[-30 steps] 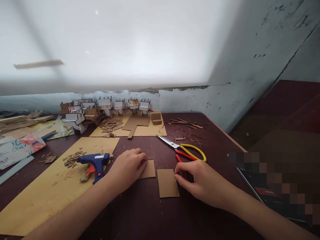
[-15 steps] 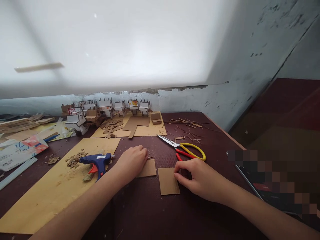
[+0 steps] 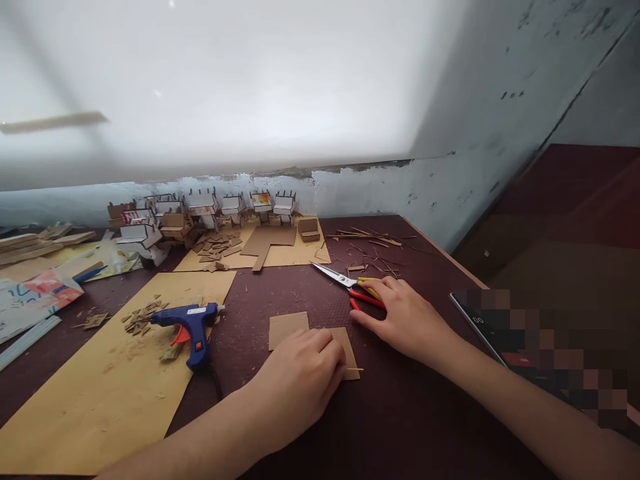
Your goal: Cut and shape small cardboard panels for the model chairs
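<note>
Cardboard panel [image 3: 343, 337]: Lies flat on the counter [image 3: 400, 420], partly beneath the left hand [image 3: 306, 380]; uneven pressure from above could skew it.

Thin strip [image 3: 356, 369]: Juts out beside the left hand's fingertips, over the panel; a loose hold could let it slip out of line.

Left hand: Fingers curled close together; whether they pinch the strip cannot be told.

Second panel [image 3: 287, 325]: Just beyond the left hand, partly screened by it; a stray knuckle could shove it aside.

Scissors [image 3: 353, 285]: Within the right hand's [image 3: 407, 320] touch, blades pointing away and leftward; swung carelessly, the tips could nick the left hand.

Right hand: Half open, thumb and fingers parted at the handles; a firm grip cannot be confirmed.

Glue gun [image 3: 197, 327]: Left of the left hand, cord near that forearm; a snag could drag it.
</note>
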Demonstrator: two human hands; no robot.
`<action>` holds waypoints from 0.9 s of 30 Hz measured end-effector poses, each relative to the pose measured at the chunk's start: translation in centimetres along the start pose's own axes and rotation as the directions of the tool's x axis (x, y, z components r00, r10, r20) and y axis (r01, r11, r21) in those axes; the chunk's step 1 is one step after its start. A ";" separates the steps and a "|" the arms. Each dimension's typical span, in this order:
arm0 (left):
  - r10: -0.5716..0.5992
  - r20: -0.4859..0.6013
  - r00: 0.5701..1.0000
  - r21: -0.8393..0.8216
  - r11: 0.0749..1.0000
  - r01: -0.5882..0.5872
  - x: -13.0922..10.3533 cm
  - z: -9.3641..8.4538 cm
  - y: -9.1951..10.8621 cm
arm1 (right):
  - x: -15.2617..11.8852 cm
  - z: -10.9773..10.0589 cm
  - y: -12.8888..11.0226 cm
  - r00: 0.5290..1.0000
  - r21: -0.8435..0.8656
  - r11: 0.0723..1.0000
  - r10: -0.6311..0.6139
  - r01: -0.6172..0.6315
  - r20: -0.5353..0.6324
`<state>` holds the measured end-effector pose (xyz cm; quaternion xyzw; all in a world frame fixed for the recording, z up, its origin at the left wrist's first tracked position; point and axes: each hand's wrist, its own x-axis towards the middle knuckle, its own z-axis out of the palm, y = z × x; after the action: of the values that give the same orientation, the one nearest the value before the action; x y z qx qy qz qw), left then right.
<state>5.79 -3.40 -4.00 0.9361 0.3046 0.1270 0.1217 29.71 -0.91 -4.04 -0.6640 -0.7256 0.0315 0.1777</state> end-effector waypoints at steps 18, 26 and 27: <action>-0.064 0.005 0.998 -0.175 0.982 0.064 0.3 0.5 -0.5 | 1.4 -2.2 0.2 0.994 0.463 0.883 0.102 -0.076 -0.030; -0.153 -0.033 0.988 -0.217 0.966 0.142 0.7 1.0 -0.1 | -0.3 -3.4 -3.1 0.935 0.951 -0.059 0.171 -0.304 0.310; -0.165 -0.042 0.985 -0.223 0.963 0.152 0.7 1.1 0.0 | -0.6 -3.4 -3.6 0.919 0.929 -0.156 0.164 -0.335 0.359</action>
<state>6.68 -3.18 -4.91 0.8854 0.3663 0.1778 0.2243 27.38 -2.59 0.00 -0.4372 -0.3288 0.6268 0.5549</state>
